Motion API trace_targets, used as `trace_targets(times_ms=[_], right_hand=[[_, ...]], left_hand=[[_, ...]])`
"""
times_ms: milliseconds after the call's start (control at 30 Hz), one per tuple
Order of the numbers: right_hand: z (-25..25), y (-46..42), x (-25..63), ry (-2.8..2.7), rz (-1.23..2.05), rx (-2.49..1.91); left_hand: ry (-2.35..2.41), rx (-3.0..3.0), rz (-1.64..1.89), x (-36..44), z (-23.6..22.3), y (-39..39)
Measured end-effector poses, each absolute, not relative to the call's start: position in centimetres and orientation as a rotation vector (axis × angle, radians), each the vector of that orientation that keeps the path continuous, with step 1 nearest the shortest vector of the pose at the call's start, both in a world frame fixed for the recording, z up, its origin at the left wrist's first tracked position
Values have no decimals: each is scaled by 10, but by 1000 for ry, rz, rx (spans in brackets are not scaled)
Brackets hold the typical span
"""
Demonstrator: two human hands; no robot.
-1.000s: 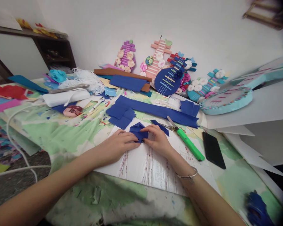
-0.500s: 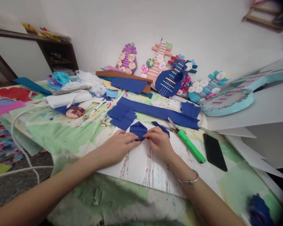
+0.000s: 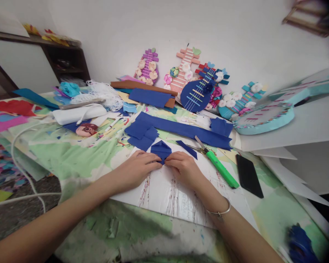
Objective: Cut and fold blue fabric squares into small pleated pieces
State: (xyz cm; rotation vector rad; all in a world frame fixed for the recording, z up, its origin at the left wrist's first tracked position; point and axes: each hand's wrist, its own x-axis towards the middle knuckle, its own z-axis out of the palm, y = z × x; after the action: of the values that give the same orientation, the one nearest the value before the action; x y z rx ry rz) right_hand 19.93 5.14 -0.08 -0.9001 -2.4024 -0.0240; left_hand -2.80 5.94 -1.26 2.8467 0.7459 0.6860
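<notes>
A small folded piece of dark blue paper (image 3: pixel 161 148) lies on a white board (image 3: pixel 178 204), its top edge creased to a point. My left hand (image 3: pixel 138 168) holds the lower left edge, its fingers close together. On the lower right edge my right hand (image 3: pixel 184 167) has its fingertips pinched, close beside the left ones. The fingers hide the paper's bottom part. Just beyond the right hand are a narrow blue strip (image 3: pixel 186 148), scissors (image 3: pixel 202 150) and a green utility knife (image 3: pixel 222 170).
Blue paper squares (image 3: pixel 144 138) and a long blue strip (image 3: pixel 181 129) lie behind the hands. A black phone (image 3: pixel 249 176) is at the right. Decorated guitar shapes (image 3: pixel 196 96) lean on the wall. White yarn (image 3: pixel 105 95) and a cable (image 3: pixel 16 153) are at the left.
My right hand has shifted slightly left along the paper's lower edge, and its fingertips now sit nearer the left hand's. The paper has stayed in place.
</notes>
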Motion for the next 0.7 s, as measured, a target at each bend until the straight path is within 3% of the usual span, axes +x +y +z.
trace_targets(times_ms=[700], right_hand=[[21,39,194,-2858,-213,-955]], left_hand=[[690,2951,589,-36,-8,70]])
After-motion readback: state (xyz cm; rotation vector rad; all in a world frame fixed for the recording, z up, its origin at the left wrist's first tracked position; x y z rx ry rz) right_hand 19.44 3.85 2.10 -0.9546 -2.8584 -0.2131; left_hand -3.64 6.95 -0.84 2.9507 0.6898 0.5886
